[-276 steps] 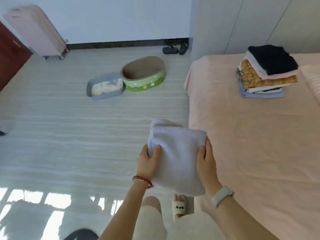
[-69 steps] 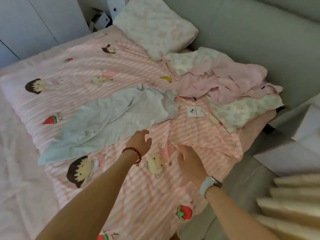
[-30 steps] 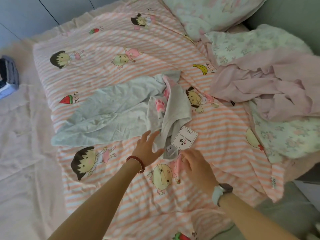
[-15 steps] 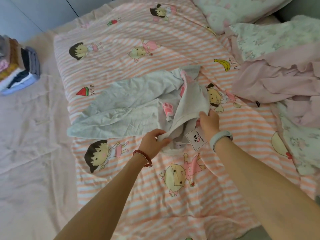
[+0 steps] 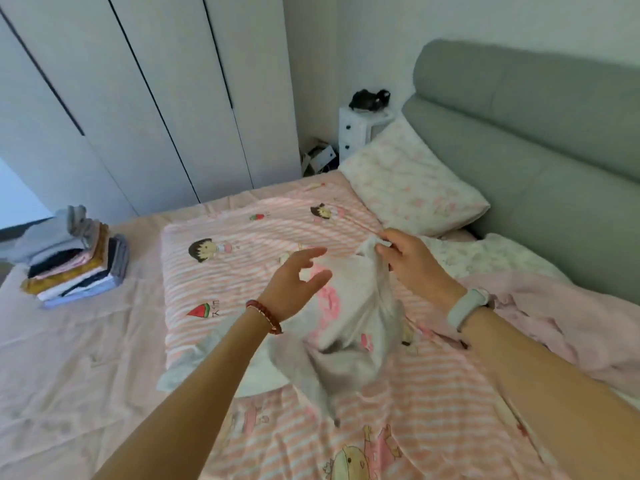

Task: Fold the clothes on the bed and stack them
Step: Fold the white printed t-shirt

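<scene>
Right hand (image 5: pixel 412 259) on grey garment (image 5: pixel 349 327)

grey garment (image 5: pixel 349 327) pink print, pink-striped quilt (image 5: pixel 270 278)

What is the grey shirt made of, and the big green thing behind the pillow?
The grey shirt looks like soft, matte cotton knit: it droops and crumples where the right hand pinches it. The green headboard looks padded and covered in smooth fabric or faux leather; its puffy, rounded panels suggest cushioning.

Soft matt grey cloth garment (image 5: pixel 349 327) with pink print; striped cotton-like quilt (image 5: pixel 242 271), wrinkled; padded matt fabric headboard (image 5: pixel 540 133); smooth wardrobe doors (image 5: pixel 156 98).
</scene>
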The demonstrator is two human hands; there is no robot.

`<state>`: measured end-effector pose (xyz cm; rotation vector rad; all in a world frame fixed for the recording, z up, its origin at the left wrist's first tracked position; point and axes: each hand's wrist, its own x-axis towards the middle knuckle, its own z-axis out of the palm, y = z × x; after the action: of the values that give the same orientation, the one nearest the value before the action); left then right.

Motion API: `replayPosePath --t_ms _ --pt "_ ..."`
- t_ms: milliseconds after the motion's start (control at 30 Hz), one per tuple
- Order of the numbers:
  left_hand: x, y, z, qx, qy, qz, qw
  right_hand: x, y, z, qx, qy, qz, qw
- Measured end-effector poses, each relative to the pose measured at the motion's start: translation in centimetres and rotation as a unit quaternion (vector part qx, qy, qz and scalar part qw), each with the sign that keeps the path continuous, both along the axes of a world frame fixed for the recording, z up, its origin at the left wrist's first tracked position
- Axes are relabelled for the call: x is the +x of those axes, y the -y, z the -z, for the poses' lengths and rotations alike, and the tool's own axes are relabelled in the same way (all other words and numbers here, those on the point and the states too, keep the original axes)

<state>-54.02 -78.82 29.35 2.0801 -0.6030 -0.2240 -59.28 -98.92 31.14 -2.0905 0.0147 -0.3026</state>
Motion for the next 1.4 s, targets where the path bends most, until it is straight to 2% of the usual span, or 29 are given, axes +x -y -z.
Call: replayPosePath --t_ms 100,267,333,433,500,600,767,900,967,1100,1233,1400 --pt "0.4 0.4 -5.3 -0.039 0.012 0.078 0.996 -0.9 -1.5 -7.6 0.006 0.032 -0.026 0.999" --pt "-0.1 1.6 -11.7 -0.149 -0.097 0.163 0.971 -3.4 -3.2 -15.4 -0.064 0.131 0.029 0.989" --pt "-0.8 2.1 -13.9 -0.153 -0.057 0.174 0.971 -4.5 -3.2 -16.4 -0.072 0.167 0.078 0.98" --pt "-1.4 2.5 -16.8 -0.192 0.01 0.134 0.972 -6.5 -2.5 -16.5 0.013 0.208 0.118 0.971" --pt "-1.9 2.5 -18.8 -0.235 0.023 0.097 0.967 -7.7 -2.1 -15.9 0.03 0.148 0.093 0.984" --pt "-2.8 2.0 -21.8 -0.287 0.021 0.087 0.954 -8.8 -2.0 -14.6 0.0 0.031 0.035 0.999" --pt "-4.4 -0.2 -25.9 -0.32 0.055 0.116 0.939 -8.6 -3.7 -16.3 0.004 0.012 0.016 1.0" --pt "-5.2 -3.0 -27.0 -0.347 0.066 0.102 0.93 -8.6 -5.6 -16.6 -0.123 -0.034 -0.008 0.992" --pt "-5.3 -4.6 -27.1 -0.366 0.075 0.07 0.925 -8.7 -6.5 -16.2 -0.158 -0.031 -0.006 0.987" --pt "-5.6 -8.3 -27.4 -0.351 0.131 0.002 0.927 -9.1 -7.9 -16.8 -0.154 0.045 0.036 0.986" --pt "-5.7 -12.7 -26.7 -0.27 0.201 -0.039 0.941 -9.5 -8.8 -18.6 -0.137 0.056 0.096 0.984" --pt "-6.8 -17.1 -25.6 -0.202 0.214 -0.046 0.955 -11.3 -11.5 -20.7 -0.1 0.146 0.143 0.974"
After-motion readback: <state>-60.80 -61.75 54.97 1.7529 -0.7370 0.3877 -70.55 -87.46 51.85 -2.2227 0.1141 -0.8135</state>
